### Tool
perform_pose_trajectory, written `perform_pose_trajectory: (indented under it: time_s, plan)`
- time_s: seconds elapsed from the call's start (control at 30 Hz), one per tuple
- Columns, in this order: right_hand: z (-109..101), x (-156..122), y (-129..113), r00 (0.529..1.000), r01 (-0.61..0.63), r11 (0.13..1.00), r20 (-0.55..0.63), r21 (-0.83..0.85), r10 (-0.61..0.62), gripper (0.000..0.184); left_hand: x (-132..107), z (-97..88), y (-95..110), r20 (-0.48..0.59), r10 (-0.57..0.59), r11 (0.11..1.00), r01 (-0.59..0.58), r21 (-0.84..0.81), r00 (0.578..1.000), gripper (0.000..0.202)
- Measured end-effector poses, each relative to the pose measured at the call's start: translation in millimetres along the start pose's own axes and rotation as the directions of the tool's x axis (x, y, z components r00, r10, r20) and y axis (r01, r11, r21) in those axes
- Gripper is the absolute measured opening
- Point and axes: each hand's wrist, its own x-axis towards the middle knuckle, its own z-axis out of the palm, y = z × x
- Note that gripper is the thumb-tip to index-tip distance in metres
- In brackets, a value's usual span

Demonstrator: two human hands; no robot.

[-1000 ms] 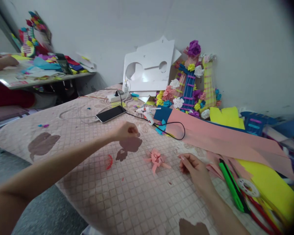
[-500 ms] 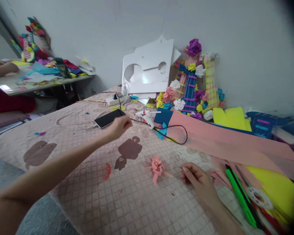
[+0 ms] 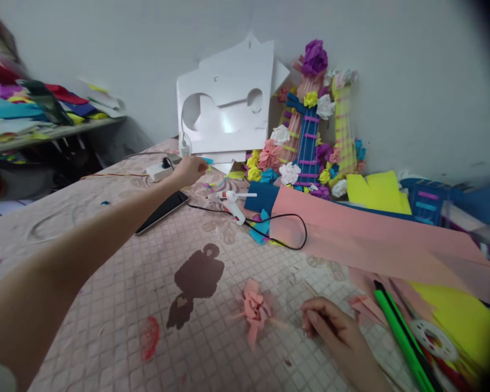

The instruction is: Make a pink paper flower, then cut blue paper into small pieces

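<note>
My left hand (image 3: pixel 190 170) is stretched far out over the pink tablecloth, beside the white power strip (image 3: pixel 160 170) and above the dark phone (image 3: pixel 162 211); its fingers are curled and blurred, and nothing shows in them. A white glue gun (image 3: pixel 231 200) lies just right of it, trailing a black cord (image 3: pixel 288 228). My right hand (image 3: pixel 330 325) rests low on the cloth with fingers curled, next to a pink paper flower (image 3: pixel 253 308).
A long pink paper sheet (image 3: pixel 371 239) crosses the right side, with yellow sheets (image 3: pixel 375 190), a green cutter (image 3: pixel 398 332) and tape rolls near it. Paper-flower guitars (image 3: pixel 310 136) and a white cutout board (image 3: pixel 228 106) lean on the wall. A cluttered shelf (image 3: pixel 44 120) stands left.
My left hand has reached farther forward and left, from near the phone to the power strip. The view swung left and down. My right hand stayed beside the flower.
</note>
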Motion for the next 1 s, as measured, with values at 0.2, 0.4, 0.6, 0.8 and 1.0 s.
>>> perform_pose_trajectory:
  time_s: [0.2,0.4,0.6,0.8,1.0]
  plan:
    - [-2.9,-0.2,-3.8,0.999,-0.012,0.999,0.049,0.034,0.010,0.018,18.8,1.7,0.1,0.044,-0.031,0.994,0.026,0.102,0.999,0.010]
    - [-0.2,1.9,-10.8,0.997,0.022,0.999,0.078,0.036,-0.025,0.016,18.3,-5.4,14.9,0.068,0.008,0.996,-0.014,0.085,0.998,0.011]
    - [7.9,-0.6,-14.9,0.982,0.184,0.974,0.061,-0.134,-0.177,0.014,-32.5,-33.4,58.0,-0.154,0.107,0.993,-0.098,0.065,0.982,0.019]
    - [12.5,-1.4,-22.0,0.896,0.434,0.811,0.099,-0.393,-0.432,0.015,-125.4,-45.0,111.2,-0.436,0.215,0.957,-0.277,-0.083,0.874,0.026]
    - [-31.7,8.6,-28.9,0.932,0.227,0.688,-0.051,-0.690,-0.358,0.006,-188.1,-9.0,148.1,-0.184,0.124,0.870,-0.196,-0.452,0.975,0.005]
